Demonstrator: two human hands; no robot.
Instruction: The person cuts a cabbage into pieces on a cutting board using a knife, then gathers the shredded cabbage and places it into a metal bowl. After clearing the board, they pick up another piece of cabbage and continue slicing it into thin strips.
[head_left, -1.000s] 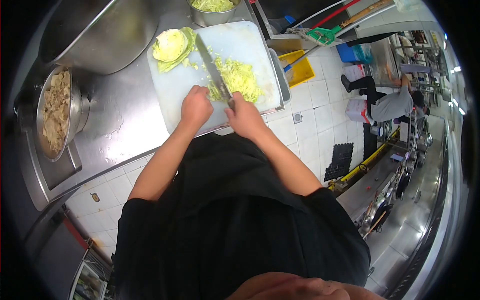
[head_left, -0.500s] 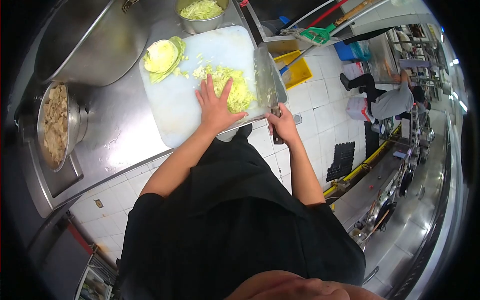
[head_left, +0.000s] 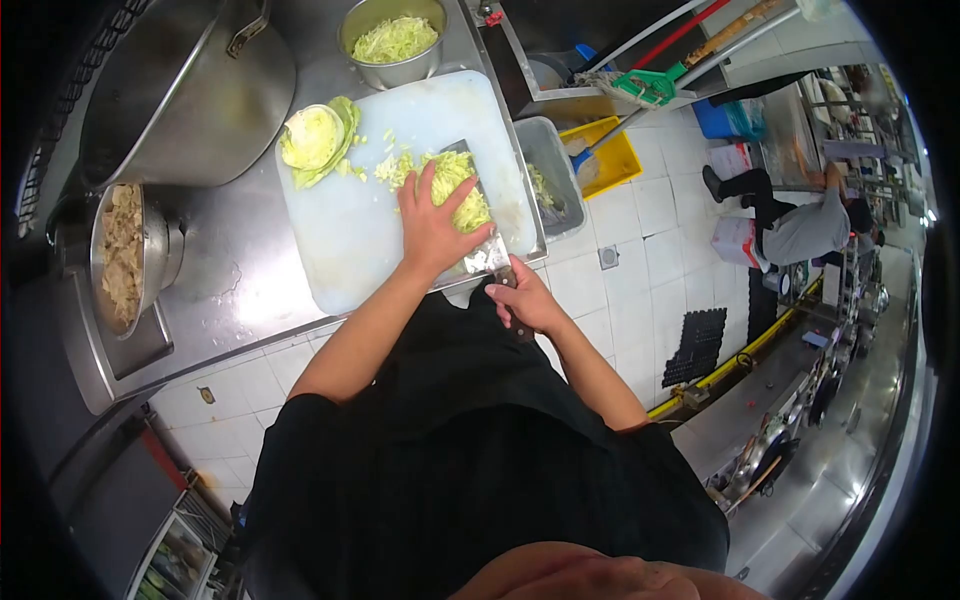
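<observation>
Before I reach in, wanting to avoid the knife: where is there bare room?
The steel counter between the far-left bowl and the cutting board; the board just below the cut cabbage. It's crowded at the shredded cabbage, with left hand and knife.

We count one knife, one cutting board, one cut cabbage piece and one heap of shredded cabbage. We also see one large pot and two metal bowls, one holding shreds and one holding pale brown pieces. Beside the counter we find two tubs, one grey tub and one yellow tub.
</observation>
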